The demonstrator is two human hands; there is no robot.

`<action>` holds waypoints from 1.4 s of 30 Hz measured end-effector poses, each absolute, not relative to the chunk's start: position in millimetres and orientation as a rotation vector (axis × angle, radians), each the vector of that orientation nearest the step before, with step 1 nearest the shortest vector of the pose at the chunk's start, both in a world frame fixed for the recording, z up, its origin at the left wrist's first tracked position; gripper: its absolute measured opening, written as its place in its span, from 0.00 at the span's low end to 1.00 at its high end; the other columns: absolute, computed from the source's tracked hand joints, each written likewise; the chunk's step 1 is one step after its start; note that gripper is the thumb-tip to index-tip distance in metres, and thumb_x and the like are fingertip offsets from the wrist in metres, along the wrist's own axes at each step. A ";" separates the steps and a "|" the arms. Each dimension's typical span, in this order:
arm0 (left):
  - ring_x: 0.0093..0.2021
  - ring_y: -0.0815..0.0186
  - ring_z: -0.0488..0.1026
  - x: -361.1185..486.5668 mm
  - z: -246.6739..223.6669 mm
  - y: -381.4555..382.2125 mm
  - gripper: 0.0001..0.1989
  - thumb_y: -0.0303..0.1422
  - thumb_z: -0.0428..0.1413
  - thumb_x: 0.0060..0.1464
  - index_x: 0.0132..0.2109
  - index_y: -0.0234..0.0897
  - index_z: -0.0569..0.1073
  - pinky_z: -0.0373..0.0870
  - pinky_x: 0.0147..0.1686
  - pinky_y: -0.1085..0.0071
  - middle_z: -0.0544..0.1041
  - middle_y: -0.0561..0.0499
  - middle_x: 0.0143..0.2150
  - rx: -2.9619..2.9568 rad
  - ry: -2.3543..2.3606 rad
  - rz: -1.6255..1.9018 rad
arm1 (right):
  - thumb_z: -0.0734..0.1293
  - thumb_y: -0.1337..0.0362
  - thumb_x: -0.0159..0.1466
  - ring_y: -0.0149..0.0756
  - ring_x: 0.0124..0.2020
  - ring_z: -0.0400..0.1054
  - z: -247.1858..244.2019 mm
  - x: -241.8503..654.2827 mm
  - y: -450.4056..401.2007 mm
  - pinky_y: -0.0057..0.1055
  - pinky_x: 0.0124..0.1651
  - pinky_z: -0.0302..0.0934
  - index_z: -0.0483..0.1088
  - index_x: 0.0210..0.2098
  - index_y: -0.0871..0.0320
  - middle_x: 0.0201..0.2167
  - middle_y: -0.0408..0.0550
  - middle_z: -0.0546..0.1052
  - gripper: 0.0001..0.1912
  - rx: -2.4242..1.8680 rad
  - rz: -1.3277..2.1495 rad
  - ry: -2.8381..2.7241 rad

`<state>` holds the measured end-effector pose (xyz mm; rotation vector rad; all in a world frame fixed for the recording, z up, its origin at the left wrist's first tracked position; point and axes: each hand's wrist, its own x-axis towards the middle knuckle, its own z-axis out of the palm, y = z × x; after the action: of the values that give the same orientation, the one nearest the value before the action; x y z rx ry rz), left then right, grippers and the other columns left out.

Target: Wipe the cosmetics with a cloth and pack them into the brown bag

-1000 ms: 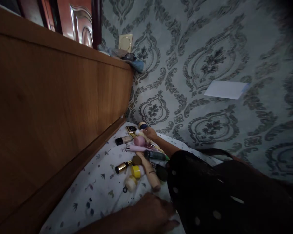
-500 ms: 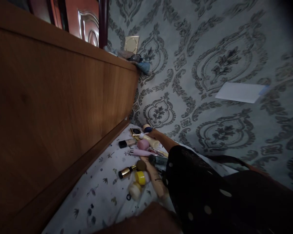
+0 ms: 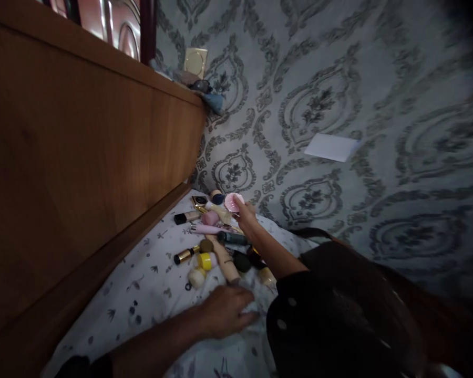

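Note:
My right hand [image 3: 247, 214] grips a round pink compact [image 3: 234, 202] by its edge, raised above the cosmetics. My left hand [image 3: 226, 312] is low on the patterned sheet [image 3: 142, 283], near the end of a beige tube [image 3: 225, 262]; its fingers are bent and somewhat apart, with nothing seen in them. Around lie a yellow-banded jar [image 3: 205, 261], a cream jar [image 3: 197, 277], a gold and black bottle [image 3: 186, 255], a dark green tube [image 3: 232, 238], a pink tube [image 3: 207, 229], a pink jar [image 3: 210, 218] and a black-capped bottle [image 3: 186, 217].
A wooden panel [image 3: 102, 136] rises on the left. Patterned wallpaper [image 3: 268, 100] covers the wall behind, with a white card [image 3: 331, 147] on it. A blue cloth [image 3: 213, 102] hangs over the panel's far corner. A dark strap [image 3: 309, 231] lies at the right.
My right hand has lifted from beside the wall and now holds the pink compact. My left hand has come further into view, over the sheet. The whole view has shifted slightly.

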<state>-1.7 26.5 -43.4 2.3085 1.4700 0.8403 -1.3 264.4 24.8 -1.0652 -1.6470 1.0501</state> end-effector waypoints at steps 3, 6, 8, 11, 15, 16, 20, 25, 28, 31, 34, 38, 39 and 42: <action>0.37 0.64 0.73 -4.5 -39.7 25.6 0.07 0.32 0.54 0.56 0.30 0.37 0.68 0.68 0.37 0.71 0.75 0.48 0.35 2.082 1.348 1.252 | 0.68 0.39 0.56 0.37 0.29 0.72 17.3 37.8 213.2 0.31 0.27 0.67 0.69 0.36 0.58 0.28 0.48 0.77 0.26 -1.022 1.235 -1.527; 0.39 0.62 0.72 -7.2 -29.4 21.3 0.04 0.29 0.52 0.52 0.30 0.37 0.69 0.68 0.42 0.68 0.74 0.48 0.35 1.871 1.254 1.486 | 0.71 0.39 0.50 0.38 0.32 0.73 5.3 83.5 156.8 0.32 0.29 0.67 0.70 0.37 0.58 0.33 0.50 0.78 0.30 -0.986 1.332 -1.431; 0.38 0.63 0.72 -8.5 -22.8 17.2 0.05 0.29 0.51 0.53 0.32 0.36 0.71 0.68 0.42 0.68 0.74 0.48 0.35 1.792 1.235 1.519 | 0.72 0.40 0.49 0.38 0.33 0.73 -3.5 113.5 121.6 0.32 0.31 0.67 0.70 0.38 0.58 0.34 0.50 0.78 0.30 -0.986 1.350 -1.381; 0.29 0.66 0.67 -9.2 -17.1 11.8 0.08 0.32 0.49 0.55 0.30 0.37 0.68 0.65 0.31 0.71 0.70 0.53 0.27 1.662 1.246 1.552 | 0.75 0.43 0.47 0.36 0.32 0.72 -15.9 151.7 78.1 0.30 0.31 0.66 0.69 0.36 0.58 0.33 0.48 0.78 0.28 -1.019 1.335 -1.351; 0.28 0.68 0.64 -7.0 -17.5 9.0 0.09 0.36 0.50 0.56 0.29 0.38 0.63 0.63 0.30 0.74 0.65 0.56 0.26 1.546 1.311 1.604 | 0.78 0.50 0.44 0.32 0.27 0.68 -30.2 184.2 42.3 0.27 0.29 0.62 0.69 0.35 0.57 0.26 0.42 0.75 0.26 -1.065 1.315 -1.400; 0.30 0.68 0.65 -5.9 -18.9 8.9 0.08 0.37 0.51 0.55 0.30 0.39 0.63 0.64 0.32 0.74 0.66 0.56 0.27 1.540 1.325 1.606 | 0.78 0.52 0.44 0.32 0.26 0.66 -33.1 189.1 37.2 0.27 0.29 0.61 0.70 0.36 0.57 0.24 0.40 0.74 0.26 -1.071 1.319 -1.413; 0.38 0.66 0.69 -0.8 -28.2 7.4 0.06 0.36 0.52 0.54 0.35 0.39 0.66 0.67 0.41 0.72 0.71 0.53 0.34 1.605 1.364 1.543 | 0.76 0.54 0.49 0.33 0.30 0.67 -42.6 200.6 27.3 0.29 0.33 0.62 0.71 0.46 0.57 0.28 0.41 0.75 0.27 -1.049 1.255 -1.574; 0.42 0.62 0.71 6.8 -34.7 -0.9 0.08 0.34 0.53 0.54 0.41 0.37 0.72 0.67 0.44 0.69 0.75 0.51 0.39 1.747 1.421 1.356 | 0.76 0.56 0.48 0.36 0.35 0.67 -49.7 206.4 23.1 0.32 0.38 0.63 0.67 0.55 0.58 0.39 0.46 0.76 0.37 -1.071 1.060 -1.788; 0.41 0.61 0.73 10.7 -34.1 -6.2 0.09 0.35 0.52 0.55 0.39 0.37 0.74 0.67 0.43 0.68 0.77 0.50 0.39 1.805 1.455 1.280 | 0.76 0.56 0.49 0.35 0.33 0.66 -51.1 207.5 20.6 0.30 0.36 0.61 0.67 0.55 0.57 0.36 0.45 0.75 0.36 -1.071 1.028 -1.805; 0.45 0.59 0.73 11.5 -33.5 -7.9 0.10 0.36 0.52 0.56 0.42 0.37 0.73 0.66 0.47 0.66 0.77 0.48 0.43 1.823 1.525 1.270 | 0.76 0.57 0.50 0.35 0.32 0.65 -51.6 207.8 19.5 0.30 0.36 0.61 0.67 0.52 0.57 0.32 0.42 0.72 0.32 -1.059 1.023 -1.790; 0.43 0.59 0.72 11.6 -33.0 -4.8 0.11 0.36 0.53 0.55 0.44 0.37 0.71 0.66 0.44 0.67 0.77 0.48 0.41 1.816 1.616 1.282 | 0.76 0.60 0.50 0.35 0.32 0.66 -52.1 208.6 19.4 0.31 0.37 0.62 0.67 0.51 0.55 0.33 0.41 0.72 0.30 -1.044 0.965 -1.818; 0.37 0.62 0.71 17.8 -30.7 2.7 0.07 0.36 0.54 0.54 0.38 0.37 0.70 0.66 0.39 0.69 0.75 0.51 0.35 1.851 1.664 1.269 | 0.74 0.63 0.50 0.40 0.42 0.68 -51.7 210.8 19.4 0.34 0.43 0.63 0.67 0.50 0.53 0.45 0.48 0.74 0.28 -0.932 0.908 -1.831; 0.37 0.62 0.71 20.5 -30.0 4.0 0.07 0.36 0.54 0.54 0.37 0.37 0.71 0.66 0.39 0.69 0.75 0.51 0.34 1.862 1.669 1.265 | 0.74 0.64 0.51 0.41 0.43 0.68 -51.7 211.4 19.6 0.34 0.43 0.64 0.67 0.50 0.53 0.46 0.48 0.74 0.27 -0.922 0.925 -1.832; 0.37 0.62 0.71 27.6 -27.5 5.6 0.06 0.35 0.55 0.54 0.34 0.37 0.72 0.66 0.38 0.69 0.74 0.51 0.33 1.897 1.672 1.249 | 0.74 0.64 0.51 0.40 0.41 0.70 -53.1 212.1 21.1 0.33 0.42 0.65 0.66 0.50 0.54 0.43 0.47 0.75 0.27 -0.932 1.020 -1.826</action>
<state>27.6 5.6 -27.5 1.8974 1.6721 1.2489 212.1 21.1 -53.1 -0.9322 -1.8263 1.0201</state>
